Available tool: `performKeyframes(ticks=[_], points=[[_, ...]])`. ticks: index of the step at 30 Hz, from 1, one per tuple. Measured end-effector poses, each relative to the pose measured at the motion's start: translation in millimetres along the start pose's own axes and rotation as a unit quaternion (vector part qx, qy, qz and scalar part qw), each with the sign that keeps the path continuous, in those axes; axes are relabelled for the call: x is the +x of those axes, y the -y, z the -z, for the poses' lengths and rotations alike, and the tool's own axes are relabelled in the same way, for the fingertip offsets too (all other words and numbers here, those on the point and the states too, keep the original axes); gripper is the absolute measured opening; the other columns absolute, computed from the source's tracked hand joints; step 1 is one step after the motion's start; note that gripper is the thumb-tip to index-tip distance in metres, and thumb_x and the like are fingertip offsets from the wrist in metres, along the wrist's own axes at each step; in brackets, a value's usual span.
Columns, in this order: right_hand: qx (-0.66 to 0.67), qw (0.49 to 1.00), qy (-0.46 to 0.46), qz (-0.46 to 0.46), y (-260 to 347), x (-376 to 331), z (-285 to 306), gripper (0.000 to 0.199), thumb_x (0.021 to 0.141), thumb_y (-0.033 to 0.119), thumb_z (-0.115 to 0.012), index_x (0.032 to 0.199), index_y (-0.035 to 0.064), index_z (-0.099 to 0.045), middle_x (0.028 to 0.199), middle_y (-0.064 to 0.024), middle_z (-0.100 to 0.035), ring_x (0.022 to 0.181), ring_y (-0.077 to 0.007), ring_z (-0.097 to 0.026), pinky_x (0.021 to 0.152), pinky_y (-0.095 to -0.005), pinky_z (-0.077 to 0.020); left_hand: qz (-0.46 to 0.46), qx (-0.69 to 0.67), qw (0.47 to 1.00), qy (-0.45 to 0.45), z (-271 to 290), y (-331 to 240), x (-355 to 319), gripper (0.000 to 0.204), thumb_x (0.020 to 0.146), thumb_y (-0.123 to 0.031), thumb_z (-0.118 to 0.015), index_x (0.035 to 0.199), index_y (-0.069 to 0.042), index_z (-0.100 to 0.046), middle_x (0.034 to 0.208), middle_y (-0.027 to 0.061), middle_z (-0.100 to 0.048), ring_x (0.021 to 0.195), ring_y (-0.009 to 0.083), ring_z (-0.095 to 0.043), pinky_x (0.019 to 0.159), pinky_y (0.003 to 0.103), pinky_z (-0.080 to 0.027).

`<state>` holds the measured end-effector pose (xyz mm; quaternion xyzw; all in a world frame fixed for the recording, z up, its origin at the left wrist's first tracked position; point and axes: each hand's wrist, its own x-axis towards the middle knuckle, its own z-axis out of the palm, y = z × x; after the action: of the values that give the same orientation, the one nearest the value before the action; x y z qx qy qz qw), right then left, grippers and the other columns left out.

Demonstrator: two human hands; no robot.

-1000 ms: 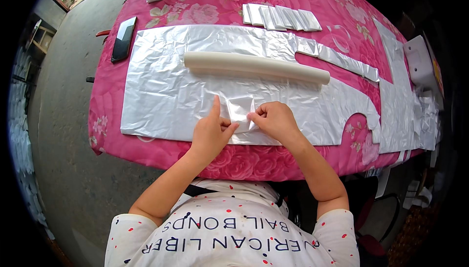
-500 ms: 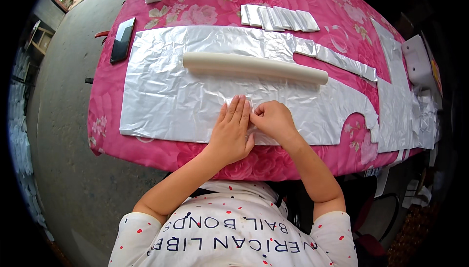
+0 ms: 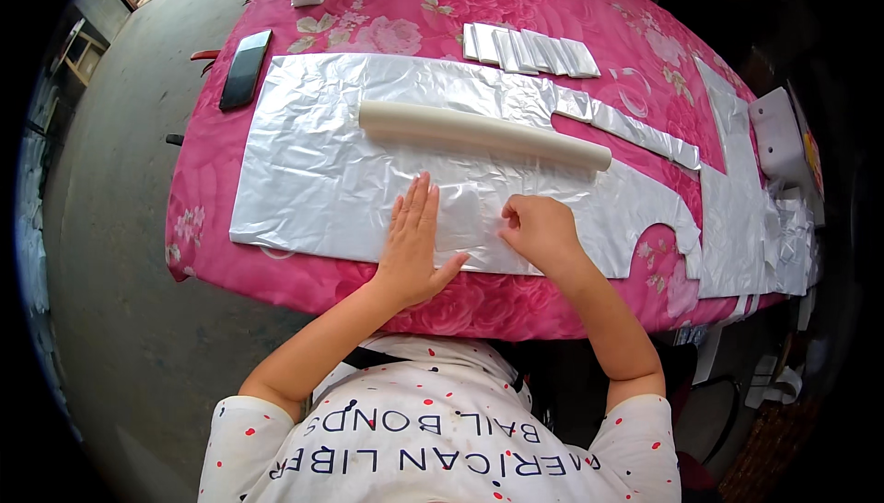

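Pink-clothed table (image 3: 204,199) beneath, my left hand (image 3: 414,240) lies flat, open, empty — likely steadying silvery plastic (image 3: 304,171) — my right hand (image 3: 541,228) curled, its hold unclear.

Table (image 3: 204,199) cut off up top
My curled right hand (image 3: 543,229) hides whether it is pinching anything

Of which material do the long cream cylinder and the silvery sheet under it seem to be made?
The cylinder: matte, perhaps cardboard or plastic; smooth, with only soft shading. The silvery sheet: glossy, probably thin plastic film, given its fine wrinkles and bright highlights.
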<state>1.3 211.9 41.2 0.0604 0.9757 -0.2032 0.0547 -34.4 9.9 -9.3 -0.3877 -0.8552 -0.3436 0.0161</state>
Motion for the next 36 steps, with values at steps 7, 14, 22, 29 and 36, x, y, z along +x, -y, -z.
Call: performKeyframes(ticks=[7,14,22,29,36], points=[[0.031,0.955,-0.081,0.282,21,35,-48,0.056,0.08,0.034,-0.061,0.122,0.0004,-0.049,0.13,-0.0182,-0.044,0.122,-0.0335,-0.039,0.104,-0.0452,-0.0268,0.253,-0.477,0.839,0.064,48,-1,-95,0.024,0.09,0.003,-0.041,0.108,0.006,-0.057,0.101,0.011,-0.064,0.093,0.0171,-0.062,0.083,0.025,-0.049],[0.057,0.975,-0.053,0.209,98,5,-109,0.068,0.09,0.047,-0.04,0.137,-0.0009,-0.027,0.145,-0.0203,-0.02,0.136,-0.0334,-0.016,0.11,-0.0457,-0.011,0.512,-0.542,0.655,0.123,57,16,-155,0.027,0.092,-0.013,-0.048,0.112,0.004,-0.056,0.107,0.0144,-0.062,0.101,0.0201,-0.059,0.088,0.031,-0.046],[0.147,0.937,0.142,0.282,154,-39,-120,0.054,0.089,0.025,-0.046,0.136,0.0038,-0.033,0.147,-0.0174,-0.017,0.138,-0.0303,-0.008,0.109,-0.0481,-0.0068,0.638,-0.528,0.56,-0.024,59,11,-151,0.018,0.09,-0.016,-0.053,0.096,-0.001,-0.06,0.087,0.0061,-0.064,0.074,0.0188,-0.062,0.066,0.03,-0.049],[0.085,0.87,0.021,0.485,100,0,-66,0.009,0.069,0.014,-0.061,0.072,0.0068,-0.056,0.084,-0.0042,-0.055,0.1,-0.0232,-0.051,0.107,-0.0471,-0.0217,0.327,-0.096,0.915,0.217,118,-21,-65,0.014,0.076,-0.012,-0.067,0.087,-0.004,-0.068,0.067,0.0127,-0.063,0.057,0.0112,-0.058,0.056,0.025,-0.045],[0.337,0.93,-0.091,0.115,-44,95,44,0.012,0.078,0.011,-0.066,0.088,0.0042,-0.064,0.077,-0.005,-0.062,0.074,-0.0181,-0.057,0.068,-0.03,-0.0445,0.158,-0.219,0.963,0.017,110,26,60,0.038,0.077,-0.006,-0.066,0.114,-0.002,-0.057,0.113,0.0105,-0.06,0.101,0.0194,-0.059,0.081,0.03,-0.049]])
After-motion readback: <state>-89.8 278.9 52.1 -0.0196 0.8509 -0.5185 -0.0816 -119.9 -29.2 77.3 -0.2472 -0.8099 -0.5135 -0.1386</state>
